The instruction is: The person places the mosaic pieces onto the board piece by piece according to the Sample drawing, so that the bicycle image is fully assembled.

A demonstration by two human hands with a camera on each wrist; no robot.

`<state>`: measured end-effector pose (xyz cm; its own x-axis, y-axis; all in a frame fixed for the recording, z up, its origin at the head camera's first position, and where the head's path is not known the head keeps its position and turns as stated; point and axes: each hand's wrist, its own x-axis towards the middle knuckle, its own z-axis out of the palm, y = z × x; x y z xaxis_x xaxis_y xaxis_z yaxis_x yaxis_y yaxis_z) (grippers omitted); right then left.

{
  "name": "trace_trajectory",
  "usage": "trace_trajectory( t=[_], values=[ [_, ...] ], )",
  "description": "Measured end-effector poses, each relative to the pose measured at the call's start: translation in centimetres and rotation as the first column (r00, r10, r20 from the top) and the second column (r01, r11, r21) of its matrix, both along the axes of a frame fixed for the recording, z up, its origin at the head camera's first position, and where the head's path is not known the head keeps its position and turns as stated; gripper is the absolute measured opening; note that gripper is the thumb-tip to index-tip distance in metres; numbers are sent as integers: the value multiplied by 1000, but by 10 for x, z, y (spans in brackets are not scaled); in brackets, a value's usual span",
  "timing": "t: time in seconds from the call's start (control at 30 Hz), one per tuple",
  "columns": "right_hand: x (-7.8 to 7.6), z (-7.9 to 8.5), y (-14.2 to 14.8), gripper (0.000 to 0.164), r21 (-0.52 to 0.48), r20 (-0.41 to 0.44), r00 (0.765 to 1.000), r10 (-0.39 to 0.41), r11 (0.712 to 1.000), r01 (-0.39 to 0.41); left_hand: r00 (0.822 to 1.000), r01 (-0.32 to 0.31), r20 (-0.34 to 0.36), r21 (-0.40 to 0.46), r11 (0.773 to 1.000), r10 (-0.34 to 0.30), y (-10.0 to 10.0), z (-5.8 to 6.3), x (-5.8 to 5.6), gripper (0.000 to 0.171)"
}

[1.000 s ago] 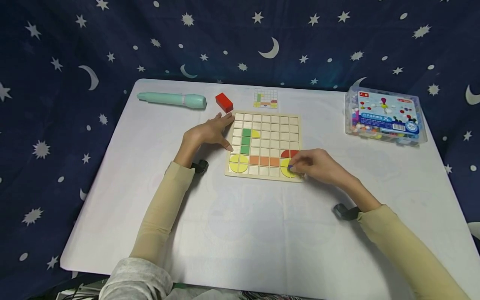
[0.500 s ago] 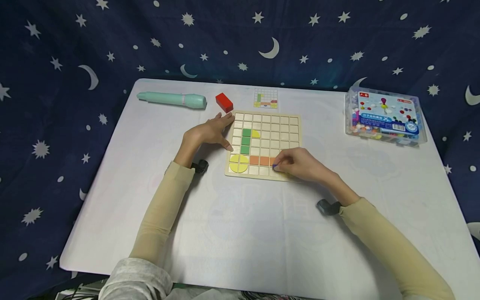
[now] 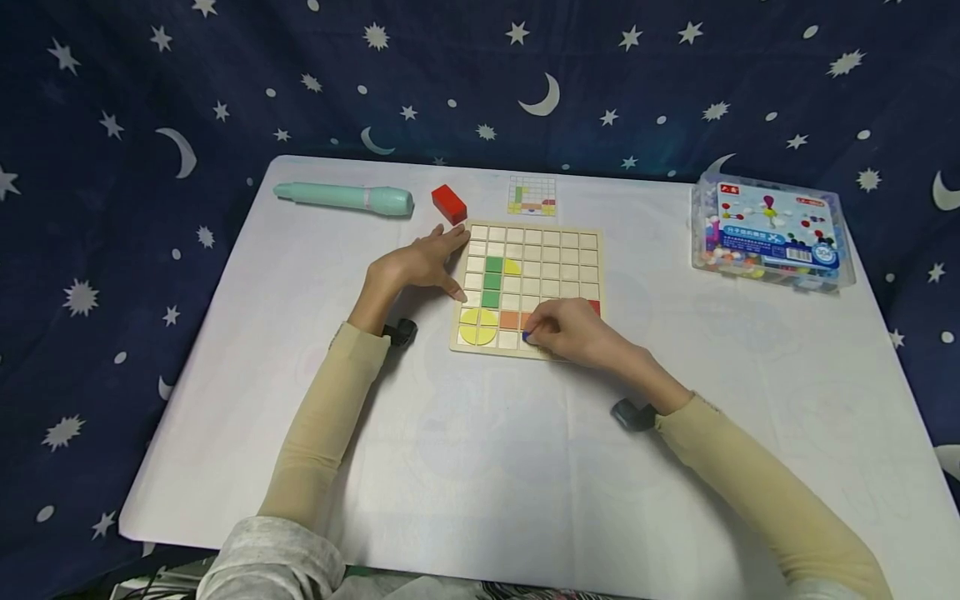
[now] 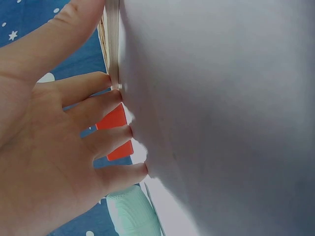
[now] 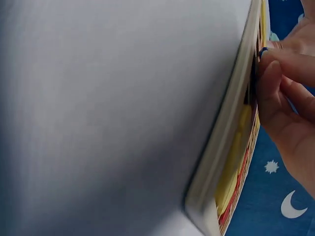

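A wooden grid board (image 3: 555, 248) lies on the white table, bearing flat green pieces (image 3: 492, 282), yellow quarter-round pieces (image 3: 477, 327), orange squares (image 3: 509, 320) and a partly hidden red piece (image 3: 595, 307). Along the board's left edge rests my left hand (image 3: 420, 262), fingers spread, thumb and fingertips touching the frame. My right hand (image 3: 576, 330) is over the lower rows and pinches a small dark blue piece (image 3: 527, 337) between thumb and forefinger. Its exact shape is covered by the fingers. In the right wrist view a blue edge (image 5: 263, 50) shows at the fingertips.
Behind the board lie a small printed pattern card (image 3: 532, 197) and a red block (image 3: 449, 204). A mint-green tube-shaped object (image 3: 345, 198) is at the back left. At the back right stands a clear plastic box (image 3: 772, 232) of colourful parts.
My right hand has moved left along the board's lower rows with the blue piece, from the yellow circle at the right to the lower middle. The left hand has stayed put.
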<state>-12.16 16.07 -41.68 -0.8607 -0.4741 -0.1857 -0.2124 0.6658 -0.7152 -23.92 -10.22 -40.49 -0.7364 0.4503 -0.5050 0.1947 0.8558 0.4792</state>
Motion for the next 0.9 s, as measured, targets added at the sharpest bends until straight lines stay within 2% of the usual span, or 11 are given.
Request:
trace_trajectory(
  t=[0.3,0.5,0.9],
  values=[
    [4,1,-7,3,18,-83,997,4,1000,-2,1000,-4,2,-9,1000,4,1,0,1,116],
    [4,0,-6,8,21,-97,995,-1,1000,3,1000,-8,5,-5,1000,8,0,1,0,116],
    [-2,2,4,7,27,-104,994,-34,999,37,1000,2,-3,15,1000,-2,1,-1,2,117]
  ],
)
